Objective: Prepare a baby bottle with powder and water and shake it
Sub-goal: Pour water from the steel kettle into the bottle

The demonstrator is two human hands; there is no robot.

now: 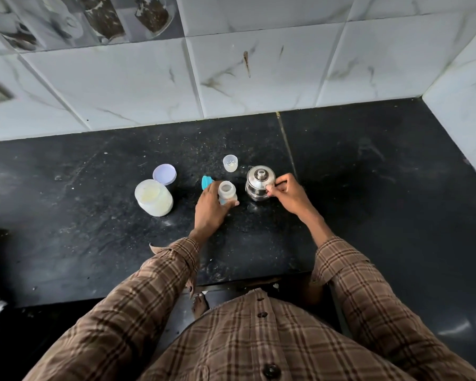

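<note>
Baby bottle [227,192] stands upright on the black surface [355,171], mid-frame, top off, mouth open. Left hand [210,209] holds it: fingers curled round the far left side, thumb across the near base

Teal bottle cap [205,182] lies just beyond the left hand's fingers, touching or nearly touching them, can't tell which

Steel kettle [259,182] sits just right of the bottle, not touching it, lid on with a small knob on top. Right hand [287,194] is at the kettle's right side, fingers curled, fingertips pinching at the handle area; the handle itself is hidden by the fingers

Small clear cup [230,163] stands behind the gap between bottle and kettle, something whitish at its bottom

Left of the bottle, well apart: open translucent powder jar [153,198] with pale powder inside. Its lavender lid [164,174] lies flat just behind it, next to the jar's rim

Both forearms in brown plaid sleeves [160,273], cuffs loose at the wrists

Marbled white wall tiles [259,78] back the surface and wrap the right corner
</note>
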